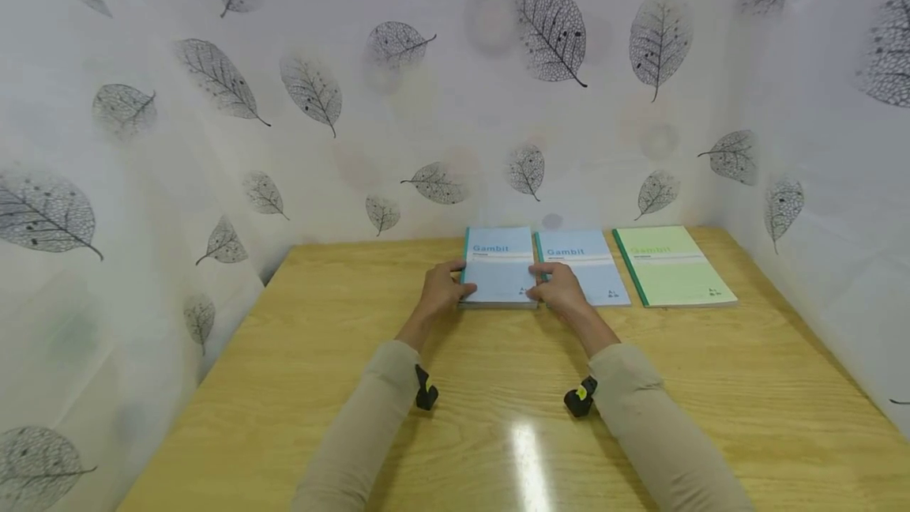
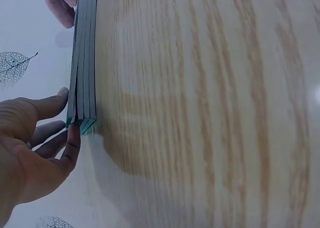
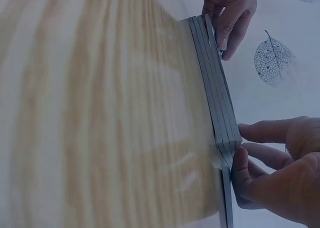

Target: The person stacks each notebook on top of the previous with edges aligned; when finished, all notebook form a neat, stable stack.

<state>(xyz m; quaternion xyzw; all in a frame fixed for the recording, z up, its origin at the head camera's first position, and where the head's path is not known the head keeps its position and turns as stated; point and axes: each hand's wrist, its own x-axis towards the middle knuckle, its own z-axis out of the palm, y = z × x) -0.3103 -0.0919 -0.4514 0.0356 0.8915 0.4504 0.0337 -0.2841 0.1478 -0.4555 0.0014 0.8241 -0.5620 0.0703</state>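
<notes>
A stack of several notebooks [image 1: 499, 265], topped by a blue "Gambit" cover with a green spine, lies near the back of the table. My left hand [image 1: 442, 289] grips its left side, thumb over the cover and fingers at the spine. In the left wrist view, the left hand [image 2: 35, 143] is at the near spine corner of the layered notebooks [image 2: 82, 63]. On the opposite side, my right hand [image 1: 560, 288] holds the stack by its right edge. The right wrist view has the right hand [image 3: 285, 163] touching the near corner of the stack [image 3: 215, 83].
Just right of the stack lies another blue notebook [image 1: 586, 267], partly behind my right hand. Farther right is a green notebook [image 1: 675, 265]. The wooden table [image 1: 341, 299] meets leaf-patterned sheeting [image 1: 455, 101] at the back and sides.
</notes>
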